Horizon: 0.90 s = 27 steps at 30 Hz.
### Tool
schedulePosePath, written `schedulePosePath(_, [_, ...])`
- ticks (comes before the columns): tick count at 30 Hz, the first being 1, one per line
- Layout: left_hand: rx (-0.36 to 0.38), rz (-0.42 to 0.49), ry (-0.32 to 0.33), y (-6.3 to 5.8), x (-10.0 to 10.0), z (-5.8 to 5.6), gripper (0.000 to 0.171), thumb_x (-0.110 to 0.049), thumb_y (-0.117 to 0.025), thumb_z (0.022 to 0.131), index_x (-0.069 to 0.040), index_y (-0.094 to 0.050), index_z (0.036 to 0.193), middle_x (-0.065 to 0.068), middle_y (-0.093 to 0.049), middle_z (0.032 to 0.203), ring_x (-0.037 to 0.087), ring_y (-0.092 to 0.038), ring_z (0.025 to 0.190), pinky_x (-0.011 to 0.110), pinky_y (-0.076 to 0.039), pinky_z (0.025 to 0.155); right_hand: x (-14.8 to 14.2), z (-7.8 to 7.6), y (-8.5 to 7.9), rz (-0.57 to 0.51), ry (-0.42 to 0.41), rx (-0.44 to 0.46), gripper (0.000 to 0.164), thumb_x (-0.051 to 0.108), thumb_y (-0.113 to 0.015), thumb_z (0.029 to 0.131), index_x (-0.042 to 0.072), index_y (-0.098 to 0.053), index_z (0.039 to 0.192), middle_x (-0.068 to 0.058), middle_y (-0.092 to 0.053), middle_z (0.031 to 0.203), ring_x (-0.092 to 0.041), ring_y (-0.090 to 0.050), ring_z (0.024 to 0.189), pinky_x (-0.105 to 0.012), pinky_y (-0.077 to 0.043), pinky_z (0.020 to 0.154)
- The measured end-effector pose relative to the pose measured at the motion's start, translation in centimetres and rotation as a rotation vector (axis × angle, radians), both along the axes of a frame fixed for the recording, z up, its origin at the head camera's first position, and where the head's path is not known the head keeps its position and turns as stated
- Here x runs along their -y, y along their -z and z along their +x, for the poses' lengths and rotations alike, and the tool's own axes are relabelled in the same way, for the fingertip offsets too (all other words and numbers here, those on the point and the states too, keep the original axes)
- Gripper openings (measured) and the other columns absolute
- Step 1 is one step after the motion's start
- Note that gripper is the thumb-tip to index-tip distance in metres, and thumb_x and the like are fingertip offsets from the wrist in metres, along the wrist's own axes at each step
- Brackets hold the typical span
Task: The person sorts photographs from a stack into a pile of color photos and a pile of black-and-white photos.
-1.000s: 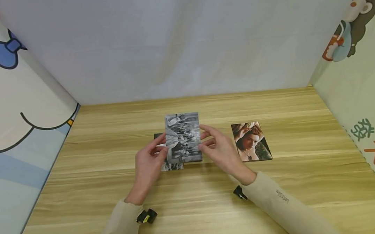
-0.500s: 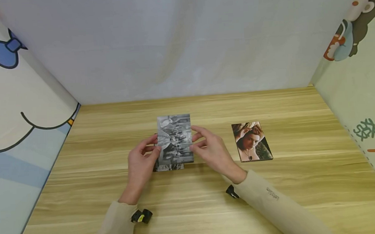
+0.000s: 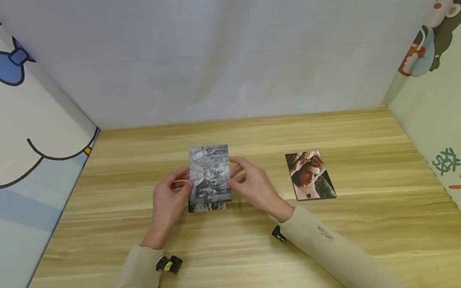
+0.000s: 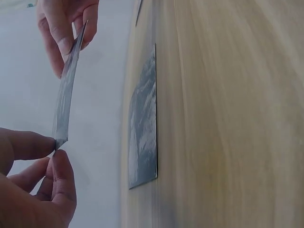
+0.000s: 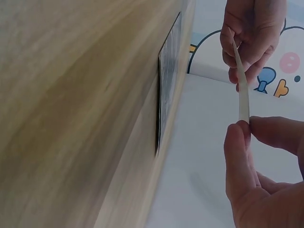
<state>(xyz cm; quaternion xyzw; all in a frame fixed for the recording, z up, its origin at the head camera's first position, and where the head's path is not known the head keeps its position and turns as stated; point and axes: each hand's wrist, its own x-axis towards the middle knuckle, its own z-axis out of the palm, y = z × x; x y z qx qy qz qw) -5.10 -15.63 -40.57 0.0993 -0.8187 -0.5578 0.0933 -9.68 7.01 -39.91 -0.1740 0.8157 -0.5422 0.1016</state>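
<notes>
Both hands hold a black-and-white photo card (image 3: 210, 173) above the table. My left hand (image 3: 171, 196) pinches its left edge between thumb and fingers. At the opposite edge, the right hand (image 3: 253, 186) pinches it in the same way. Below it lies another black-and-white photo card (image 4: 143, 126), mostly covered in the head view, where only its near strip shows. Both wrist views show a gap between the held card and the one on the table. A colour portrait card (image 3: 310, 175) lies apart, to the right of the right hand.
The wood-grain table (image 3: 235, 251) ends at a pale back wall (image 3: 235, 66). Printed panels with cartoon figures stand on the left (image 3: 55, 104) and right (image 3: 434, 122). A black wrist device (image 3: 169, 264) sits on the left cuff.
Both hands have carried the photo card left and slightly nearer, so it now covers most of the card beneath it. The portrait card has stayed where it was.
</notes>
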Motion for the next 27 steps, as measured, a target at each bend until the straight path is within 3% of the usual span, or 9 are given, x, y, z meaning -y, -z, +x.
schedulePosePath(10, [0.068, -0.047, 0.031, 0.6, 1.1, -0.5, 0.040, 0.002, -0.067, 0.092, 0.003, -0.067, 0.132, 0.023, -0.069, 0.119, 0.036, -0.070, 0.105, 0.010, -0.053, 0.074, 0.9, -0.6, 0.6, 0.063, -0.031, 0.015, 0.072, 0.001, -0.077, 0.090, 0.006, -0.046, 0.154, -0.005, -0.067, 0.103, -0.021, -0.070, 0.089, -0.030, -0.060, 0.070])
schedulePosePath(27, [0.146, -0.173, 0.094, 1.1, 2.0, -1.0, 0.045, -0.001, -0.066, 0.093, 0.001, -0.063, 0.138, 0.021, -0.068, 0.121, 0.036, -0.070, 0.108, 0.018, -0.053, 0.074, 1.7, -1.5, 1.5, 0.195, -0.067, 0.006, 0.075, 0.006, -0.080, 0.089, 0.002, -0.044, 0.155, -0.006, -0.067, 0.104, -0.014, -0.066, 0.081, -0.027, -0.055, 0.063])
